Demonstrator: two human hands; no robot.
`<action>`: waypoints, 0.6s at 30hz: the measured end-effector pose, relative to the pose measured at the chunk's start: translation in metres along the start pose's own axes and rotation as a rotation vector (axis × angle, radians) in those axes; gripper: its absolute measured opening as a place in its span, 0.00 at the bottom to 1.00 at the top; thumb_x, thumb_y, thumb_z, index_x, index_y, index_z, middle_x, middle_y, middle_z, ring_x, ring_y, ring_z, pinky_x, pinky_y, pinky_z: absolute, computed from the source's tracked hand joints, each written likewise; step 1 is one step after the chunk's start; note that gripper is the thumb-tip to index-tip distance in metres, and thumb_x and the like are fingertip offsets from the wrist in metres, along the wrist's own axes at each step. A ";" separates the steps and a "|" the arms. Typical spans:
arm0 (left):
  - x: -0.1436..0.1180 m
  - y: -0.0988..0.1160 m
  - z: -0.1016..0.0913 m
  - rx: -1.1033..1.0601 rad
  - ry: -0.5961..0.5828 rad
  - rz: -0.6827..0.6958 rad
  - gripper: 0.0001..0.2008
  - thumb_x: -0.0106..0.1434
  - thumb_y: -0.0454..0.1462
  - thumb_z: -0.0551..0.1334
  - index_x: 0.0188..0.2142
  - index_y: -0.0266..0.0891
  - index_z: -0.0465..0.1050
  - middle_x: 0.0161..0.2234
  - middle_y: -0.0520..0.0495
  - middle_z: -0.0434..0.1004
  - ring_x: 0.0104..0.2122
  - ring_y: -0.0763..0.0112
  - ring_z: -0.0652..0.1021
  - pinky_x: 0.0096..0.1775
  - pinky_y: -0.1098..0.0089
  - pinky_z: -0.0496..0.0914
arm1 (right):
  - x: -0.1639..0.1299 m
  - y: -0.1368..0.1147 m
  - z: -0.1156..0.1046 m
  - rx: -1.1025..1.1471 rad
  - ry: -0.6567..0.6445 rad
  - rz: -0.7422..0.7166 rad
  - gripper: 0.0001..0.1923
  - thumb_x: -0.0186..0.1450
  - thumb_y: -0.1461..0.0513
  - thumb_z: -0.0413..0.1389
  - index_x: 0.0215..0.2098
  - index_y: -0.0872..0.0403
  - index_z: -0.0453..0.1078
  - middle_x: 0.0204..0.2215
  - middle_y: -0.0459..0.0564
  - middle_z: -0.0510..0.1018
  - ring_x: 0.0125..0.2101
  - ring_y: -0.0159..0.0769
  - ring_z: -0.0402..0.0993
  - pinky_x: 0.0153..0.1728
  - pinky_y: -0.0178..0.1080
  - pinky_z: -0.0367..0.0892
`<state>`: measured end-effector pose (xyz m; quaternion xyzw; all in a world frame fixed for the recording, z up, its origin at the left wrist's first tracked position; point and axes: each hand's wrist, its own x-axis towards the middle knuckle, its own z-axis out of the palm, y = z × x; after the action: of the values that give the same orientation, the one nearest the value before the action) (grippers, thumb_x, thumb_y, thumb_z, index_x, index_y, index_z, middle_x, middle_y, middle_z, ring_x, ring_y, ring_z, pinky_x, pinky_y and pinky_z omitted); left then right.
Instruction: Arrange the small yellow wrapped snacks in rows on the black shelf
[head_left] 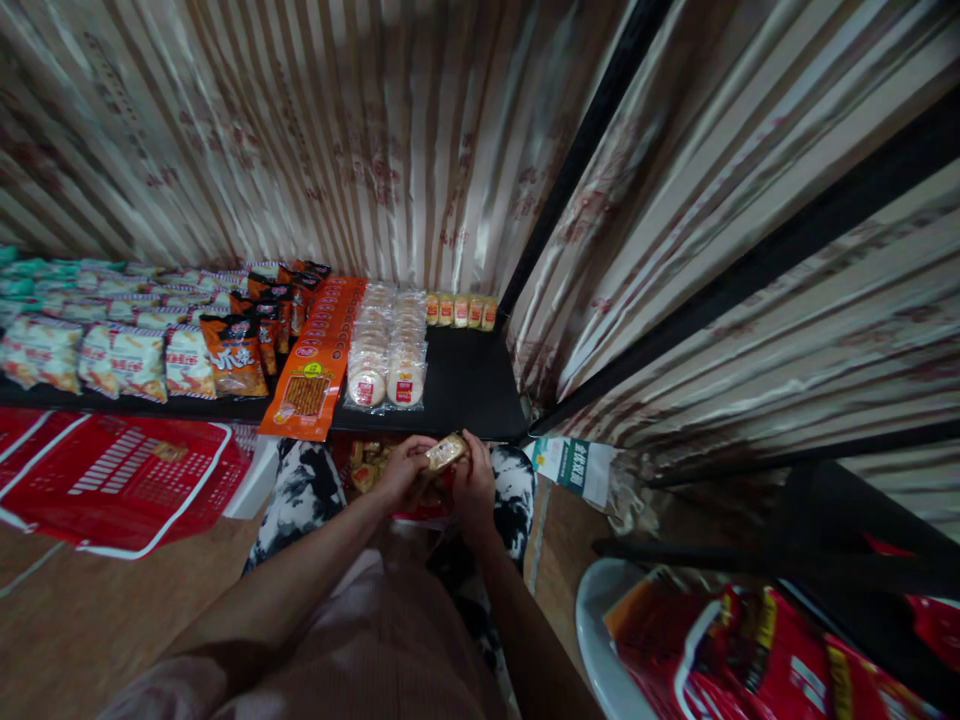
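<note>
A small gold-wrapped snack packet (445, 454) is held up just past the shelf's front edge. My left hand (409, 468) pinches one end of it, and my right hand (474, 485) is closed on the other end. Below both hands, between the knees, lie several similar gold-wrapped packets (366, 472) in a red container, mostly hidden by the hands. On the black shelf (469, 375) ahead, a short row of small gold packets (461, 311) stands at the back right. Beside it are two rows of round crackers in clear wrappers (406, 375).
Left on the shelf are an orange bag of stick snacks (307, 390), orange-black snack bags (234, 355) and several white packets (135, 360). A red shopping bag (135, 480) lies on the floor. Black poles (585, 150) cross the striped curtain; a white basin (600, 620) holds red packages.
</note>
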<state>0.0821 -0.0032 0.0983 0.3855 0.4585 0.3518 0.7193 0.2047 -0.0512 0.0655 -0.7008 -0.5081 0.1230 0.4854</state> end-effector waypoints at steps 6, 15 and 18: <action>0.004 0.003 0.007 -0.140 -0.009 -0.129 0.13 0.43 0.30 0.58 0.31 0.36 0.71 0.27 0.51 0.75 0.26 0.73 0.74 0.28 0.75 0.65 | 0.012 0.008 -0.007 0.345 -0.089 0.164 0.25 0.61 0.61 0.48 0.57 0.56 0.59 0.51 0.60 0.70 0.42 0.38 0.73 0.44 0.43 0.69; 0.012 0.000 0.015 -0.281 -0.095 -0.242 0.12 0.47 0.30 0.58 0.33 0.32 0.72 0.28 0.45 0.77 0.22 0.75 0.74 0.24 0.75 0.65 | 0.024 0.006 -0.009 0.727 -0.109 0.462 0.31 0.58 0.54 0.55 0.57 0.54 0.58 0.48 0.56 0.73 0.39 0.37 0.75 0.37 0.39 0.72; 0.015 -0.003 0.019 -0.291 -0.122 -0.281 0.10 0.48 0.30 0.58 0.32 0.32 0.73 0.27 0.45 0.77 0.22 0.74 0.74 0.23 0.76 0.65 | 0.027 0.001 -0.010 0.746 -0.135 0.503 0.30 0.59 0.53 0.55 0.57 0.54 0.58 0.40 0.52 0.77 0.29 0.33 0.74 0.29 0.35 0.71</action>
<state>0.1049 0.0039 0.0955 0.2304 0.4076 0.2867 0.8358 0.2244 -0.0342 0.0786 -0.5699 -0.2733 0.4573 0.6256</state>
